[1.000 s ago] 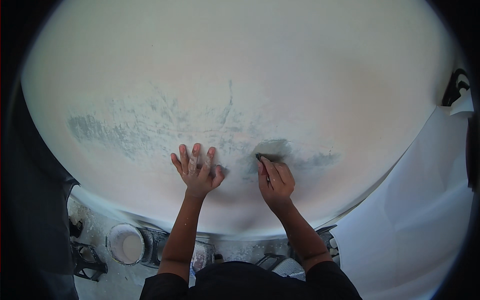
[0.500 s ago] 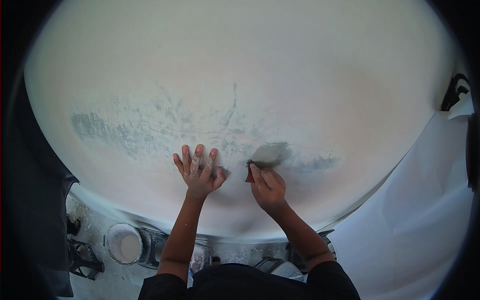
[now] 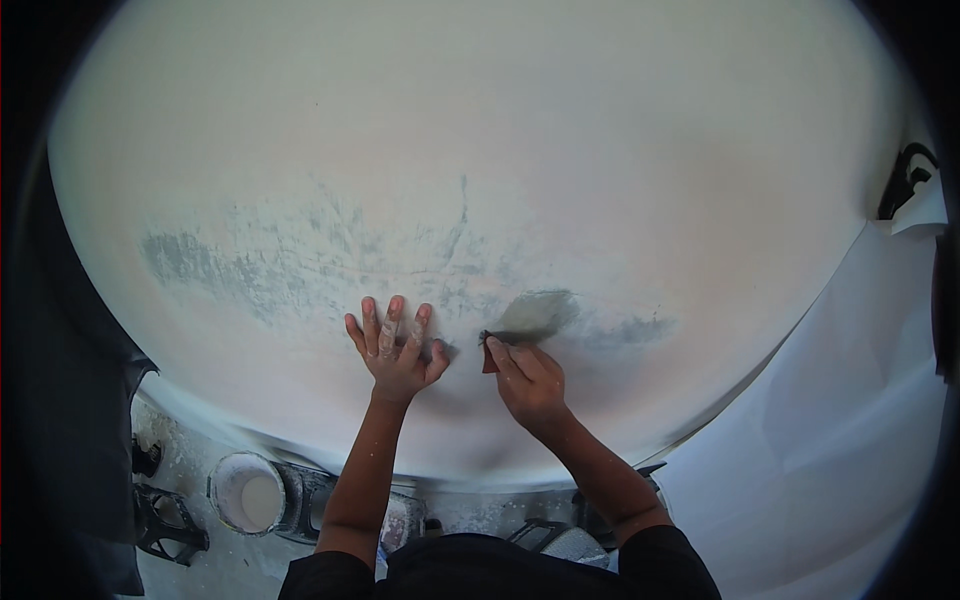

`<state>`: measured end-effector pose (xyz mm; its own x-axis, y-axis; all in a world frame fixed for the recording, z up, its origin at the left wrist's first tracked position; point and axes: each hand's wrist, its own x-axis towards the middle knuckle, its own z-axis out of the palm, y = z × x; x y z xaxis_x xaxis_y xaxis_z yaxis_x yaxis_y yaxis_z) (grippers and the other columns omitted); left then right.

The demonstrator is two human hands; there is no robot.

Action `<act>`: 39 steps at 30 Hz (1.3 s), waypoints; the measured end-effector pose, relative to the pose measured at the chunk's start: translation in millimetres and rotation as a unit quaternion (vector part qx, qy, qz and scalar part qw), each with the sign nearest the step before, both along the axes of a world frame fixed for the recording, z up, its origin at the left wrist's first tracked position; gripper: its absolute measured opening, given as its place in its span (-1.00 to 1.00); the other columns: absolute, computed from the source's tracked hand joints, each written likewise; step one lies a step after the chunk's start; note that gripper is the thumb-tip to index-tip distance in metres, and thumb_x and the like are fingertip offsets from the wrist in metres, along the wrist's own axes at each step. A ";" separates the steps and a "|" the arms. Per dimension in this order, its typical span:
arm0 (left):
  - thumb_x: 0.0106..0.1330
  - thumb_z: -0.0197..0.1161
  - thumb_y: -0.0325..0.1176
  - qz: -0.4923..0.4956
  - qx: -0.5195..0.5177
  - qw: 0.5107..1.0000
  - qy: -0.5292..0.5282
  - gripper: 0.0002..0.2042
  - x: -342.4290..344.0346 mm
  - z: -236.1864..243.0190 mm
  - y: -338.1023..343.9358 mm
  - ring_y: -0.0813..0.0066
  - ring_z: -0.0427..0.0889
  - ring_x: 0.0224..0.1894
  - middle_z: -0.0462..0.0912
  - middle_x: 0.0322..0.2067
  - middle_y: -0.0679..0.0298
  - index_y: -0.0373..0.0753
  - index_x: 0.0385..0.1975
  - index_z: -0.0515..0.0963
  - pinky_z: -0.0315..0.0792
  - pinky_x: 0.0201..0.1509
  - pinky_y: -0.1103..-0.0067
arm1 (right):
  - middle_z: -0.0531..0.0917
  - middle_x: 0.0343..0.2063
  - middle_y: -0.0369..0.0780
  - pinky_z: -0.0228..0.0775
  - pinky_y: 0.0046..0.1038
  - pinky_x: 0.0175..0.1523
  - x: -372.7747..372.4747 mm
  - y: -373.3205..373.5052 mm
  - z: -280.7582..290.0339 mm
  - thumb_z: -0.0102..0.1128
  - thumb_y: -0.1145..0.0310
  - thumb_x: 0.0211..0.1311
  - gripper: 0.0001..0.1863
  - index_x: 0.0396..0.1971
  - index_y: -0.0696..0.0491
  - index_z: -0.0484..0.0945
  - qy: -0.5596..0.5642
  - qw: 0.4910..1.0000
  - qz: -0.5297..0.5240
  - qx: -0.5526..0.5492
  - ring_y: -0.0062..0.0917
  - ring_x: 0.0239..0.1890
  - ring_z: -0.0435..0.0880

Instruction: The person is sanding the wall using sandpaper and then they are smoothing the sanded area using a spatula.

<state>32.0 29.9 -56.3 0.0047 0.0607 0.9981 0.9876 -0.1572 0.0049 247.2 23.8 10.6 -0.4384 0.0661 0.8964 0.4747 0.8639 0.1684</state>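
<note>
A large curved off-white surface (image 3: pixel 560 150) stretches ahead of me, with a band of grey scuffed patches (image 3: pixel 200 260) across its lower middle. Flat on it, fingers spread, rests my left hand (image 3: pixel 397 350), its fingers dusted with white. My right hand (image 3: pixel 530 377) pinches a small reddish-brown piece of sandpaper (image 3: pixel 489 362) with a dark edge, pressed to the surface. Just beyond that hand lies a darker grey patch (image 3: pixel 540 312), which looks wet. Most of the sandpaper is hidden under my fingers.
Below the surface's near edge, a round bucket (image 3: pixel 250 493) of whitish liquid stands on the left beside dark plastic stools (image 3: pixel 170 523) on a speckled floor. White sheeting (image 3: pixel 800 430) hangs at the right; dark cloth (image 3: pixel 70 430) hangs at the left.
My right hand has slid a little to the left and toward me with the sandpaper. My left hand stays almost in place.
</note>
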 end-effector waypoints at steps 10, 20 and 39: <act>0.16 0.08 -0.08 -0.002 -0.002 1.000 0.002 -0.52 -1.5 -1.4 1.4 -0.09 -0.01 0.46 0.19 0.39 0.19 0.01 0.10 0.58 -0.32 0.48 -0.02 | 0.57 -0.44 -0.16 0.53 -0.42 -0.34 0.9 0.1 11.9 0.25 0.71 -0.18 -0.57 -0.15 0.29 0.62 0.039 0.999 -0.004 -0.008 -0.35 -0.45 0.61; 0.15 0.08 -0.09 -0.004 -0.004 1.000 -0.002 -0.51 0.0 -0.2 -0.2 -0.11 -0.01 0.46 0.17 0.40 0.20 0.00 0.11 0.57 -0.33 0.48 -0.02 | 0.53 -0.45 -0.21 0.53 -0.44 -0.34 -9.3 -10.9 -10.1 0.24 0.65 -0.18 -0.55 -0.13 0.29 0.61 -0.049 0.998 -0.024 -0.042 -0.41 -0.43 0.60; 0.15 0.07 -0.09 0.005 -0.004 1.000 0.004 -0.50 0.6 0.4 -0.8 -0.13 -0.01 0.46 0.18 0.39 0.19 -0.01 0.12 0.56 -0.29 0.47 -0.03 | 0.55 -0.44 -0.17 0.52 -0.40 -0.34 2.7 0.6 -18.7 0.24 0.69 -0.19 -0.55 -0.13 0.29 0.60 0.010 0.999 -0.005 -0.038 -0.37 -0.42 0.60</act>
<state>32.6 29.1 -55.9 0.0117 0.0691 0.9975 0.9892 -0.1465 -0.0014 249.9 24.4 -8.1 -0.4196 0.1385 0.8971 0.4854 0.8693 0.0929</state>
